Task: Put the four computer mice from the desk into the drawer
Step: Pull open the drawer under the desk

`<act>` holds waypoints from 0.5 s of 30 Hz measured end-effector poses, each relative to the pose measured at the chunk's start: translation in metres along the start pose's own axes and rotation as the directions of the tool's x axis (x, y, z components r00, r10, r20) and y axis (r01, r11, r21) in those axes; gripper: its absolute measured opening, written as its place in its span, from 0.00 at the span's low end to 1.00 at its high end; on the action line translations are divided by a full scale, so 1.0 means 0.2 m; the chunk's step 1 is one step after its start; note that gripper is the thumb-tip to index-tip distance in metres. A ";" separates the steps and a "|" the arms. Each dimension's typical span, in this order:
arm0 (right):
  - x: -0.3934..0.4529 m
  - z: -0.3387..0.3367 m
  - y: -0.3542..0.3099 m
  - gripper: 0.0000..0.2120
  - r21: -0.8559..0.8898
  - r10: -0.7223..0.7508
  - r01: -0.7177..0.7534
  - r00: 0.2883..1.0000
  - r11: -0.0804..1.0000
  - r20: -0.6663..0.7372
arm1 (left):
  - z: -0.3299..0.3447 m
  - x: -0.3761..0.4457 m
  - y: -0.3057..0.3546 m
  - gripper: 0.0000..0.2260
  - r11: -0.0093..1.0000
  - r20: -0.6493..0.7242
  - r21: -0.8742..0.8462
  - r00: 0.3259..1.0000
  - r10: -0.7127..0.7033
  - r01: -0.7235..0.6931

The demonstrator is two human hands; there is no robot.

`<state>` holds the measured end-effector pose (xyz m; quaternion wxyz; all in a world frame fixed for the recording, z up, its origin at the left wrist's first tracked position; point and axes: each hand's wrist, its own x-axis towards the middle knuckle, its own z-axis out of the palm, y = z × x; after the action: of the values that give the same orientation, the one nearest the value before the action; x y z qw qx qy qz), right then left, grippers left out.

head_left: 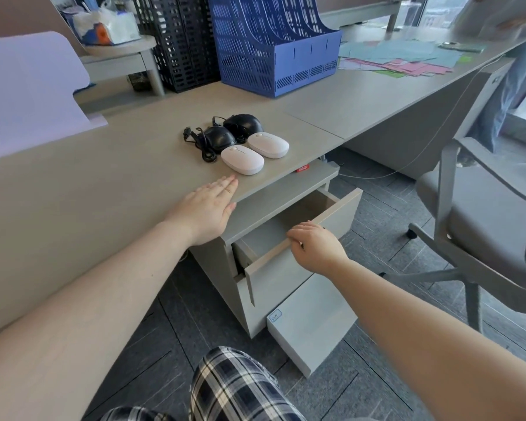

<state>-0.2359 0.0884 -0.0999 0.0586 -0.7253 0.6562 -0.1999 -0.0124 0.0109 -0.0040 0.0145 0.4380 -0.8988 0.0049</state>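
Two white wireless mice and two black corded mice lie grouped near the desk's front corner. Below that corner, the top drawer of a grey cabinet stands pulled out, and its inside looks bare. My right hand grips the top edge of the drawer front. Flat on the desk edge, fingers together, rests my left hand, a short way in front of the nearer white mouse and holding nothing.
A blue file rack and black racks stand behind the mice. Coloured papers cover the desk at far right. A grey office chair stands right of the cabinet. A grey box lies on the floor below the drawer.
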 end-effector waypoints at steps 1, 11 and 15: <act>-0.01 -0.01 0.00 0.15 0.000 0.017 -0.017 1.000 1.000 0.001 | 0.00 0.00 0.00 0.24 1.000 0.000 0.000 1.000 -0.001 0.001; -0.27 -0.16 0.08 0.18 -0.097 0.148 -0.141 0.987 0.985 0.065 | 0.01 -0.03 0.00 0.24 0.999 0.003 -0.018 0.999 -0.033 0.033; -0.35 -0.22 0.09 0.20 -0.175 0.207 -0.185 0.971 0.967 0.117 | 0.01 -0.05 0.01 0.24 0.999 -0.009 -0.008 0.999 -0.040 0.040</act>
<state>-0.2722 0.1614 -0.0815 0.0628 -0.6707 0.7336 -0.0896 -0.0078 0.0191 -0.0060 0.0207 0.4559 -0.8898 0.0032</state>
